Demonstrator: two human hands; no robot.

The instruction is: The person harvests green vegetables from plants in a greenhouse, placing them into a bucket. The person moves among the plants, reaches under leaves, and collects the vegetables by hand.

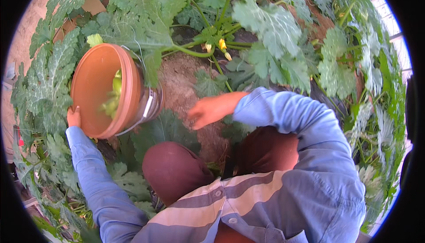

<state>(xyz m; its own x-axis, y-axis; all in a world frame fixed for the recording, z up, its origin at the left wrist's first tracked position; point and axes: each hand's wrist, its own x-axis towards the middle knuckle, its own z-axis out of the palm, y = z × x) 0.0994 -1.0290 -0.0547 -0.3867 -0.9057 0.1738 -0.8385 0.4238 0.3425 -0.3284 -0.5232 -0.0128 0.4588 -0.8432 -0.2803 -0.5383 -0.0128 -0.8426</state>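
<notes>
My left hand (74,117) grips the rim of an orange plastic bucket (99,60) at the left. The bucket is tilted with its mouth towards the left, and a wire handle with a white grip hangs at its side. Inside lie several green-yellow pieces of produce or plant (113,100), too blurred to name. My right hand (209,110) hovers over bare soil to the right of the bucket, its fingers loosely bent; I see nothing in it. Yellow squash blossoms (222,44) stand on a squash plant beyond it.
Large squash leaves (269,24) surround me on all sides. Thick stems (194,52) spread low over the soil (179,77) ahead. A small leafy shoot (209,83) is just beyond my right hand. Pale ground (36,14) shows at the far left.
</notes>
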